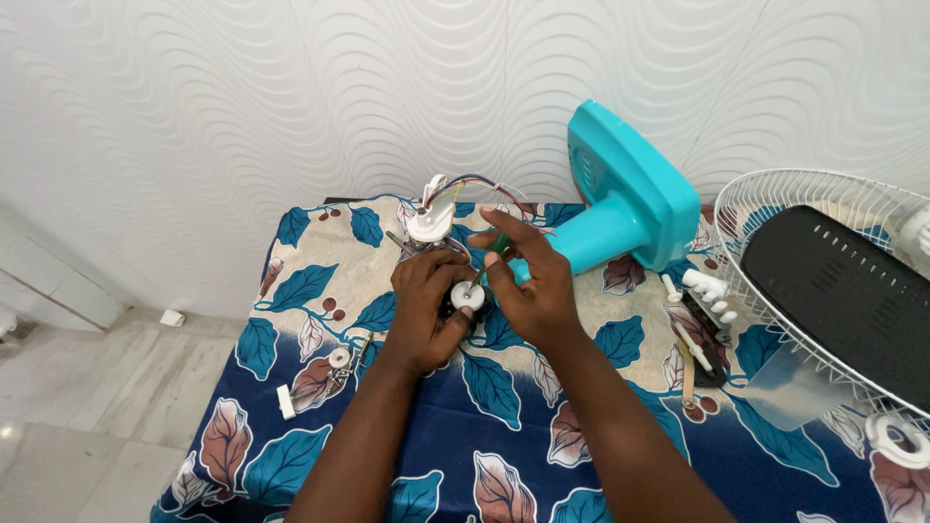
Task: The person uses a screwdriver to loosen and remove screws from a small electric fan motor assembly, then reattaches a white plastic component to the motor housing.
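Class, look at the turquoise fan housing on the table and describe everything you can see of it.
The turquoise fan housing looks like smooth moulded plastic: a boxy shell with slotted vents on its back face and a tapering neck that points toward the hands. It lies tilted on the leaf-patterned cloth near the wall, left of the white wire grille. The right hand hides the neck's tip; contact is unclear.

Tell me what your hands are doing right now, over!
Left hand grips small motor part with white round cap. Right hand works green-handled screwdriver onto cap. Wired part and turquoise fan housing sit just behind. Over.
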